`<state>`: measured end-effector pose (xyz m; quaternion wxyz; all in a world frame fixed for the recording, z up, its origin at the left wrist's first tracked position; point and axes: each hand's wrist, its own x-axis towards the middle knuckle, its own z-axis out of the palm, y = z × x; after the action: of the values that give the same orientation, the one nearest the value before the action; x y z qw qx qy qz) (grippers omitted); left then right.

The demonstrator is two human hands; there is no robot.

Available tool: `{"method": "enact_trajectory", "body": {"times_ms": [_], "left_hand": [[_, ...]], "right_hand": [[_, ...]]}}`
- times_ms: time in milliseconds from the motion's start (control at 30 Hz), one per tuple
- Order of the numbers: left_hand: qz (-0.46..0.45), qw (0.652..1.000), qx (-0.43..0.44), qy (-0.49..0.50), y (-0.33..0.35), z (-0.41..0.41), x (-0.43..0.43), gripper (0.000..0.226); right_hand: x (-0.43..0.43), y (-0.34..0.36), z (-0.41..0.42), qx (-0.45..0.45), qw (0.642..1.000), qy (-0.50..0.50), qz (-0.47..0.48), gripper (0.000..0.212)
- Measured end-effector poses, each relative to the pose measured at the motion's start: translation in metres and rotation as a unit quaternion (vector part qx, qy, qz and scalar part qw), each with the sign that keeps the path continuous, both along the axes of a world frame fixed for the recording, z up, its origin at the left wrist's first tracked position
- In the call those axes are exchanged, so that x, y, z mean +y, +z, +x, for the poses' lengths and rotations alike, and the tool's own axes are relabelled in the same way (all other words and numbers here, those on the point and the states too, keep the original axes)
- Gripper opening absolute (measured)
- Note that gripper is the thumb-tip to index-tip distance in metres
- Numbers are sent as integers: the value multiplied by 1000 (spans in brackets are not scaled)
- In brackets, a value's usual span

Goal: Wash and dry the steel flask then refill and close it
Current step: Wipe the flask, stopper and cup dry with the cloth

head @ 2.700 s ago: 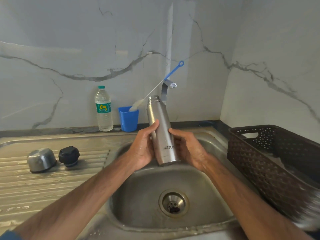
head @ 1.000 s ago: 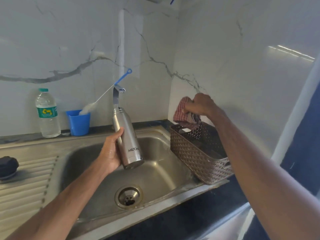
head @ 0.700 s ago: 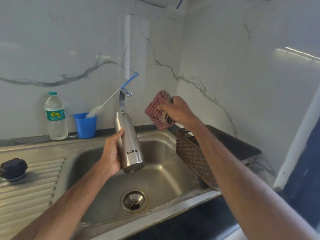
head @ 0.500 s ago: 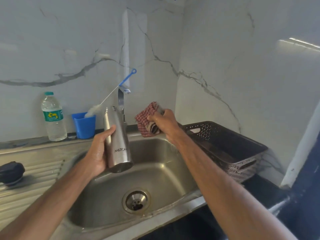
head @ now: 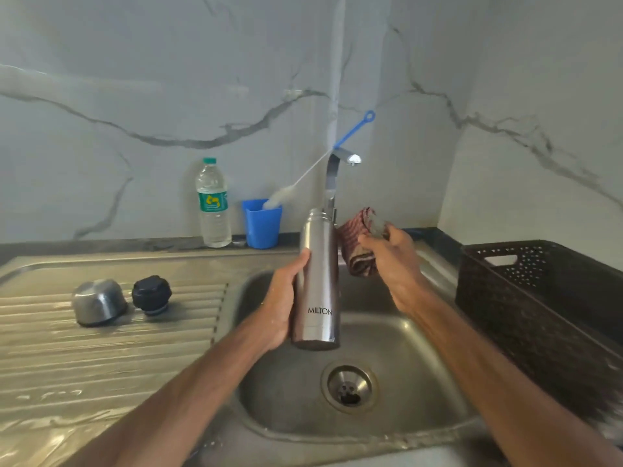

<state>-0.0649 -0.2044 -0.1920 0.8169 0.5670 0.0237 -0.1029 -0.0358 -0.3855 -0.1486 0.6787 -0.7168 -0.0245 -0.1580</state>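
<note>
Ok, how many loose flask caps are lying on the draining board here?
2. The steel outer cap sits on the draining board; the black inner stopper stands just right of it. None seems hidden.

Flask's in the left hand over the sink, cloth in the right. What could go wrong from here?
The left hand alone grips the flask above the sink; wiping pressure from the cloth in the right hand might make it slip. The flask's neck sits close to the tap and the leaning brush, so a wide wipe may knock them.
</note>
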Motion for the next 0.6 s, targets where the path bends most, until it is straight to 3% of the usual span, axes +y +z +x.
{"method": "enact_trajectory", "body": {"times_ms": [267, 400, 500, 600], "left_hand": [[-32, 998, 14, 56, 12, 0, 6, 59], [-31, 996, 1, 81, 29, 3, 23, 63], [-21, 995, 6, 100, 39, 6, 41, 66], [-10, 993, -5, 118, 43, 8, 55, 69]], "right_hand": [[3, -11, -20, -98, 990, 34, -95, 39], [18, -11, -39, -234, 928, 107, -270, 70], [26, -15, -41, -315, 881, 157, -316, 90], [35, -22, -42, -339, 851, 201, -348, 101]]}}
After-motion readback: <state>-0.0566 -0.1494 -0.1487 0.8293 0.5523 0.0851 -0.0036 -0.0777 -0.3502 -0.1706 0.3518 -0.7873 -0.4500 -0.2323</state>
